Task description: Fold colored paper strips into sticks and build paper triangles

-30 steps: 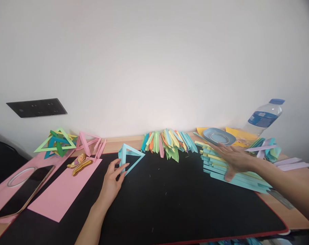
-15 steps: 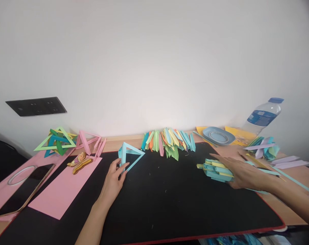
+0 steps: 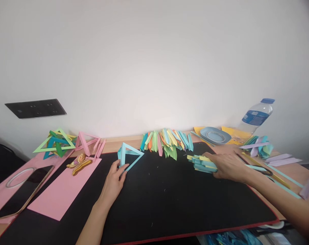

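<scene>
My left hand [image 3: 112, 182] lies on the black mat [image 3: 154, 204] with its fingertips pinching a corner of a light-blue folded-paper triangle frame [image 3: 129, 154] that stands upright. My right hand [image 3: 227, 165] rests flat, fingers stretched out, on a bundle of folded blue and yellow paper strips [image 3: 201, 163] on the mat's right part. Behind both hands, a row of mixed-colour folded strips [image 3: 167, 141] lies along the mat's back edge.
A pink sheet [image 3: 63, 189] with a small paper butterfly [image 3: 79, 162] lies left, beside a phone [image 3: 22, 192] and tape ring [image 3: 17, 177]. Green and pink triangle frames [image 3: 57, 143] stand back left. A blue plate [image 3: 215, 135], water bottle [image 3: 255, 115] and loose strips [image 3: 272, 163] sit at right.
My right hand has swept the blue and yellow strips leftward into a tight bundle, leaving a few strips scattered behind at right. My left hand and the blue triangle stayed put.
</scene>
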A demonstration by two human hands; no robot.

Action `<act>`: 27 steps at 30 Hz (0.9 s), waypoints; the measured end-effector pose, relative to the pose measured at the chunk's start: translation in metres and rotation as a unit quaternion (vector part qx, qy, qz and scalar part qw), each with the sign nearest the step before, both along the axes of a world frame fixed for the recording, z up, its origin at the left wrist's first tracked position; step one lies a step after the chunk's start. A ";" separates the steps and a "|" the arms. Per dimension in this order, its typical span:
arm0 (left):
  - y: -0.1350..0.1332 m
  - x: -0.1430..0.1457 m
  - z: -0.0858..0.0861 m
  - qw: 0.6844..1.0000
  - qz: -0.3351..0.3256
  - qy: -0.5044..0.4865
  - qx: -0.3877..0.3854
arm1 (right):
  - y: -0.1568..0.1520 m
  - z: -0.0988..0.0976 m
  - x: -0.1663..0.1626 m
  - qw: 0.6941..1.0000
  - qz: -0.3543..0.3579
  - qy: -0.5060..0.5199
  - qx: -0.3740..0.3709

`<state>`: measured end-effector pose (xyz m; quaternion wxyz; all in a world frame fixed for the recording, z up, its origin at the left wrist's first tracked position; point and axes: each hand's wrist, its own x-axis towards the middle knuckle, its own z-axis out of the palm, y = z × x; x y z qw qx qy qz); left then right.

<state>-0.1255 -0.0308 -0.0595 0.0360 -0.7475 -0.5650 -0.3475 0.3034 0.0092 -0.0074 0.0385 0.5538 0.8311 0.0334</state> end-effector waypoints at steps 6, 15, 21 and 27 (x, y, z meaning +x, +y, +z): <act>-0.001 0.000 0.001 1.000 -0.005 0.004 -0.001 | 0.001 0.021 -0.043 0.998 0.031 0.055 0.015; -0.002 0.001 0.003 1.000 -0.002 0.009 0.016 | -0.013 -0.016 -0.063 0.997 0.053 0.057 -0.002; -0.005 0.010 0.021 0.989 0.019 -0.018 0.147 | -0.009 -0.014 -0.037 0.991 0.033 0.127 0.001; -0.020 0.037 0.036 0.971 -0.028 -0.002 0.236 | -0.022 -0.019 0.037 0.976 0.045 0.189 0.096</act>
